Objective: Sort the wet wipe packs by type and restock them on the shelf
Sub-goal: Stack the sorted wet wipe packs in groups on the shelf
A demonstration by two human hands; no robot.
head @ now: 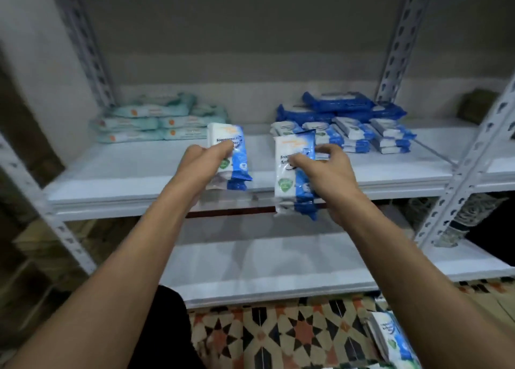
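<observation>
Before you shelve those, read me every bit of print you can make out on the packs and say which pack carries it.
"Fra..." then "...erial", partly covered by fingers: white-and-blue wipe pack stack in the left hand.
"Fra..." then "An...", the rest covered: white-and-blue wipe pack stack in the right hand.
Blurred, unreadable: white-and-blue pack on the patterned floor, pale green packs, dark blue packs, and small white-and-blue packs on the shelf.
</observation>
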